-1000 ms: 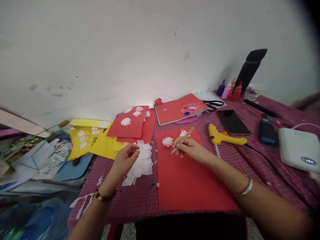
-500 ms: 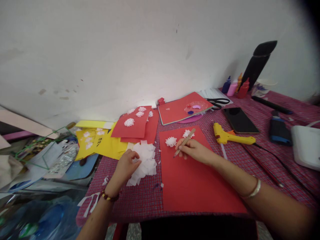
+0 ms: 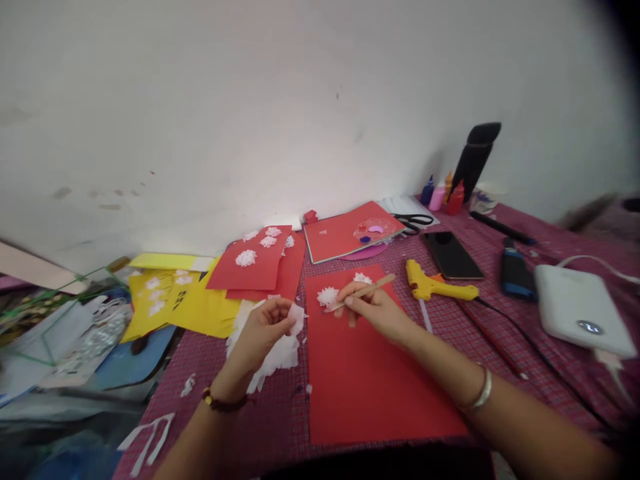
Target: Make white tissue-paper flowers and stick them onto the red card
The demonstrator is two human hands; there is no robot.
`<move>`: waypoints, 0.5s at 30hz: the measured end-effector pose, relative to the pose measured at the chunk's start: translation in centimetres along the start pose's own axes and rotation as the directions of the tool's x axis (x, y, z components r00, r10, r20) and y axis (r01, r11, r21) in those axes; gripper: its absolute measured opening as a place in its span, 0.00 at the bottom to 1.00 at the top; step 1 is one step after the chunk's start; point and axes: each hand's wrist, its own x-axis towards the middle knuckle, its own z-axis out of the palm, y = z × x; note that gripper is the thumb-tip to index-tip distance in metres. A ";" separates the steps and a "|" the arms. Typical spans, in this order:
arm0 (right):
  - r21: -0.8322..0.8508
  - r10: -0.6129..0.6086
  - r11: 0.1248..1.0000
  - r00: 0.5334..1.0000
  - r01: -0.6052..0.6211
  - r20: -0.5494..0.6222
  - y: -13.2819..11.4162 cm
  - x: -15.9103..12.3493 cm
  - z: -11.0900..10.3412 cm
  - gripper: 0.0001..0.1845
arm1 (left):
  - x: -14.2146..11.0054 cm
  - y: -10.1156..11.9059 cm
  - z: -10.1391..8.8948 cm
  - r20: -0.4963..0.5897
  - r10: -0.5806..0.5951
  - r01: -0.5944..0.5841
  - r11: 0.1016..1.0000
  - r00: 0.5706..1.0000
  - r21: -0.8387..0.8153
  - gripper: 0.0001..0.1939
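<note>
Between thumb and fingertips, my left hand [image 3: 267, 328] pinches a small white paper square [image 3: 297, 319]. Beneath that hand lies a loose pile of white paper squares [image 3: 280, 357]. A thin wooden stick [image 3: 379, 284], perhaps a pencil, is held in my right hand [image 3: 367, 308], its tip pointing left. This hand is over a large red sheet [image 3: 375, 393], close beside a white paper flower [image 3: 327, 297]. A second white flower [image 3: 362, 277] sits farther up the sheet, partly hidden by my right hand.
Red cards with white flowers [image 3: 250, 270] and yellow cards [image 3: 205, 310] lie at the left. A yellow glue gun [image 3: 440, 287], a phone [image 3: 454, 255], a white power bank [image 3: 583, 310] and a cutter [image 3: 518, 272] are at the right. Behind are scissors [image 3: 413, 221] and paint bottles [image 3: 455, 198].
My left hand has lifted a white paper square from the pile. My right hand's stick has turned flatter, its tip now nearer the front white flower. The view has shifted right.
</note>
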 end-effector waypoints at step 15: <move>-0.125 -0.074 0.990 0.994 0.064 -0.077 0.3 0.0 0.3 0.08 | 2.9 -1.9 5.4 0.087 -0.080 0.096 0.976 0.993 -0.197 0.12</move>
